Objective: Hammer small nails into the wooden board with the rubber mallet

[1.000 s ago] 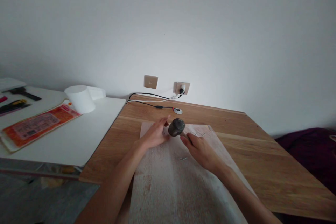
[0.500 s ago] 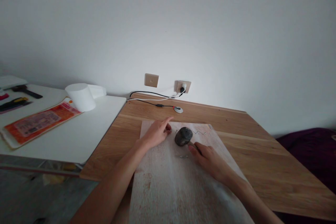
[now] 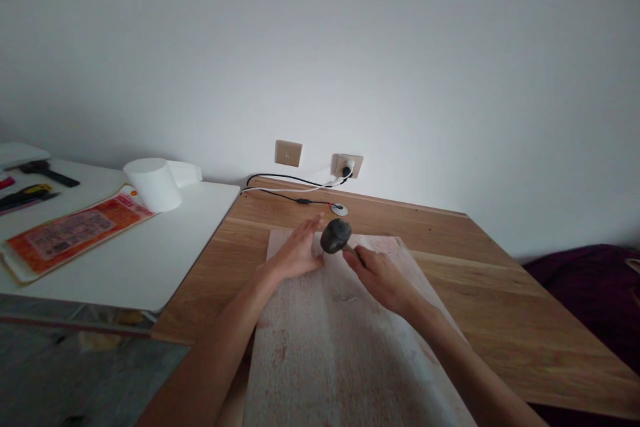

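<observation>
A rubber mallet (image 3: 336,236) with a rounded dark head is held by its handle in my right hand (image 3: 375,273). The mallet head is over the far part of a pale, worn wooden board (image 3: 320,347). Beside the head, on its left, my left hand (image 3: 299,252) rests at the board, fingers stretched out and thumb apart. The mallet head partly covers the gap between thumb and fingers, so anything small there is hidden. Thin metal bits (image 3: 349,298), too small to name surely, lie on the board nearer to me.
The board lies on a wooden table (image 3: 500,293) against a wall. Cables (image 3: 300,180) run to a wall socket (image 3: 347,165). On the left, a white table (image 3: 195,233) bears a white roll (image 3: 154,185), an orange packet (image 3: 80,230) and several tools (image 3: 55,175).
The mallet and my right hand have moved left and away from me, close to my left hand. My left hand's curled fingers have straightened and spread.
</observation>
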Available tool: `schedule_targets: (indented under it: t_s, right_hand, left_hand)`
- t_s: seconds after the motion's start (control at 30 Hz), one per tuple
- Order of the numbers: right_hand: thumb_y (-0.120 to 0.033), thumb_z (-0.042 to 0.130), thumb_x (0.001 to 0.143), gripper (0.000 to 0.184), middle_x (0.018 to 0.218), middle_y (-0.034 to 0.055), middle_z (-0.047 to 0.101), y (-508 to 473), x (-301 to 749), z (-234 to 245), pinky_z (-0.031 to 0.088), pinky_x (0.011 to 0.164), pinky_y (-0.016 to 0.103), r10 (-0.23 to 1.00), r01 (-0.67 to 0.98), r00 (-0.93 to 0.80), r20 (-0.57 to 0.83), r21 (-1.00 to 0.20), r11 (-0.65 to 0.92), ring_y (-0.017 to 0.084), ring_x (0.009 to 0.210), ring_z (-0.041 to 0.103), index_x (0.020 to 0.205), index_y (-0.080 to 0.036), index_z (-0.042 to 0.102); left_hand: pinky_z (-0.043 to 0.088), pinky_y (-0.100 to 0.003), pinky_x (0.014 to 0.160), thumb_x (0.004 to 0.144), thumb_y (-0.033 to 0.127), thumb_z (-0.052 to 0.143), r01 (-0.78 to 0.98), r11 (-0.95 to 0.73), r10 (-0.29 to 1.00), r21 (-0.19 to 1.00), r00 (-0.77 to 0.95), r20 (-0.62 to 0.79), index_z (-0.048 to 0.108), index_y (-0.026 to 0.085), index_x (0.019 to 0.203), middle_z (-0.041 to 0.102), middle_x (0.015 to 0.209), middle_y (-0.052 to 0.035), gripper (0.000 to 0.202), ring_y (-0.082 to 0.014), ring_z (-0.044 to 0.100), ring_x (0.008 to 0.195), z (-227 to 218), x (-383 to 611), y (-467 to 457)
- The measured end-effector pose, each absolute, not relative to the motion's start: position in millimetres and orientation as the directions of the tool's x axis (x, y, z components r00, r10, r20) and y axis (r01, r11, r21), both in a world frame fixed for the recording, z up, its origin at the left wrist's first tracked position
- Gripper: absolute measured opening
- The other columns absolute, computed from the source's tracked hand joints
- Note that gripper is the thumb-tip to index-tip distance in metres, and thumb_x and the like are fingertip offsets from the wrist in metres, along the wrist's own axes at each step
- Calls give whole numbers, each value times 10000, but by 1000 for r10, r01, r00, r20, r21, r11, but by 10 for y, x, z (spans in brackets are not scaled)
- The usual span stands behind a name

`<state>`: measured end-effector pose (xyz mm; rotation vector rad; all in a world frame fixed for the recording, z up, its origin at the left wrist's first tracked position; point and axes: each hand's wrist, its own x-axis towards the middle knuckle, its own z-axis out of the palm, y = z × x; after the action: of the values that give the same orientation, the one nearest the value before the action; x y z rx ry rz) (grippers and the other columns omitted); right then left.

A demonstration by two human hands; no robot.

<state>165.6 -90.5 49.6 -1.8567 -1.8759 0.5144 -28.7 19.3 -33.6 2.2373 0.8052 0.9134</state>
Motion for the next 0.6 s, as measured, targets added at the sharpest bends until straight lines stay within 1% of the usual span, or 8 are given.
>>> schedule_targets:
  t_s: [0.07, 0.13, 0.2, 0.27, 0.37, 0.43, 0.5, 0.6]
  right_hand:
    - [-402, 474, 985, 338, 635, 30, 586, -896, 1662, 395, 297, 633, 295, 1000, 831, -5, 13, -557, 11, 177, 629, 567, 686, -243, 484]
    - [-430, 408, 1007, 336, 636, 21, 581, -899, 1693, 366, 303, 613, 290, 1000, 823, 12, -5, -568, -13, 167, 597, 554, 734, -248, 479]
    - [-482, 336, 1024, 374, 631, 10, 564, -917, 1740, 400, 312, 587, 282, 999, 815, 38, -14, -579, -39, 154, 555, 536, 756, -252, 458]
    - [-527, 304, 1023, 406, 624, 2, 549, -957, 1796, 454, 319, 568, 278, 998, 810, 54, -23, -584, -57, 146, 530, 526, 764, -253, 455]
    - [-547, 322, 1006, 417, 605, -1, 539, -1060, 1876, 481, 319, 562, 281, 998, 813, 50, -41, -579, -65, 144, 522, 507, 755, -251, 474]
    - [-545, 358, 988, 411, 603, 6, 550, -1143, 1917, 439, 315, 575, 287, 998, 820, 35, -55, -569, -60, 152, 543, 511, 730, -251, 485]
    - [-541, 388, 973, 407, 618, 21, 576, -1213, 1942, 370, 313, 598, 295, 997, 828, 20, -69, -559, -55, 168, 587, 539, 713, -248, 500]
    - [-532, 394, 967, 403, 627, 29, 585, -1254, 1939, 300, 309, 616, 302, 997, 831, 13, -71, -554, -50, 181, 613, 553, 706, -246, 503]
  left_hand:
    - [300, -579, 1272, 690, 117, 762, 303, -646, 702, 700, 595, 391, 352, 194, 1577, 431, 1596, -187, 980, -372, 393, 1502, -333, -287, 192]
    - [332, -562, 1254, 708, 136, 785, 302, -639, 703, 708, 602, 378, 322, 193, 1596, 483, 1548, -183, 1003, -355, 447, 1459, -331, -286, 188]
    - [370, -535, 1228, 748, 169, 800, 315, -621, 721, 718, 589, 366, 332, 202, 1598, 545, 1482, -168, 971, -330, 502, 1406, -330, -283, 181]
    - [412, -510, 1184, 788, 200, 803, 342, -602, 744, 721, 568, 352, 391, 212, 1570, 625, 1379, -140, 885, -304, 568, 1323, -330, -274, 175]
    - [471, -459, 1100, 837, 167, 764, 371, -589, 756, 718, 566, 328, 484, 207, 1505, 732, 1148, -82, 725, -258, 658, 1144, -325, -252, 173]
    - [501, -417, 1044, 851, 116, 728, 375, -586, 760, 719, 562, 327, 515, 206, 1480, 756, 1026, -49, 670, -228, 692, 1031, -320, -238, 178]
    - [519, -389, 1012, 849, 80, 707, 377, -590, 763, 714, 550, 341, 522, 220, 1479, 764, 980, -29, 671, -209, 710, 971, -317, -228, 185]
    - [518, -385, 1026, 837, 52, 699, 395, -609, 757, 688, 549, 355, 524, 226, 1482, 774, 976, -22, 691, -209, 724, 982, -317, -218, 192]
